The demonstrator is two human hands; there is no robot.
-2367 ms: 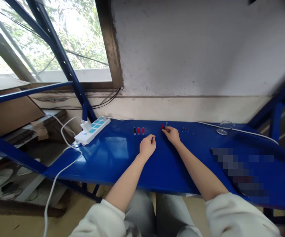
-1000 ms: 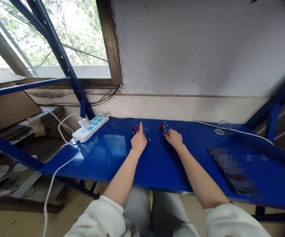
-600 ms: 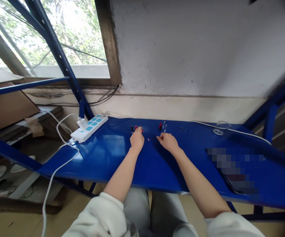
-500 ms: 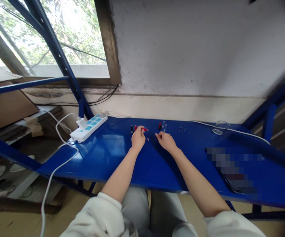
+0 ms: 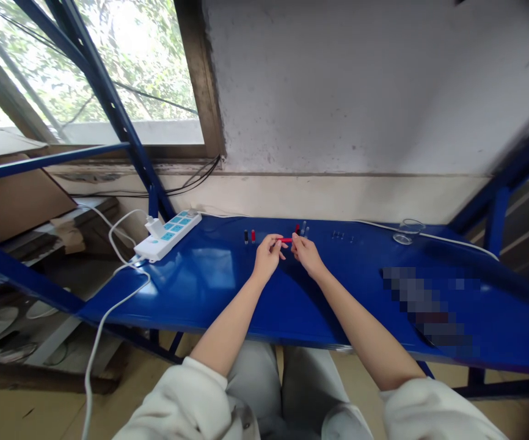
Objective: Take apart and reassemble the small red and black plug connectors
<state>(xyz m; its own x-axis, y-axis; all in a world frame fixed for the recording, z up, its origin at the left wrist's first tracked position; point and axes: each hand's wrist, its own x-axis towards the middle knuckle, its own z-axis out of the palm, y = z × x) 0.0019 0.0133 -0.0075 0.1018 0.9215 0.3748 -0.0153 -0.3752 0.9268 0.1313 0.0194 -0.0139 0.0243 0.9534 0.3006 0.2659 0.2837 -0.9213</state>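
A slim red tube point(image 5: 287, 240) lies level between my two hands above the blue table. My left hand point(image 5: 268, 253) is closed in a pinch on its left end. The fingers of my right hand point(image 5: 306, 252) are closed on its right end, which they hide. Left of my left hand stand a small black cylinder point(image 5: 246, 236) and a small red cylinder point(image 5: 253, 235). Just beyond my right hand are clear tubes point(image 5: 305, 230) and a red-and-black piece point(image 5: 297, 230), partly covered by the fingers. Several tiny clear pieces point(image 5: 338, 234) sit farther right.
A white power strip point(image 5: 168, 238) with a plug lies at the table's left end, its cord hanging over the edge. A clear round container point(image 5: 402, 238) is at the back right. A dark blurred-out item point(image 5: 429, 305) lies on the right. Blue frame posts point(image 5: 498, 226) flank the table.
My left hand has moved right with the red tube. My right hand has come up to it and now grips its other end.
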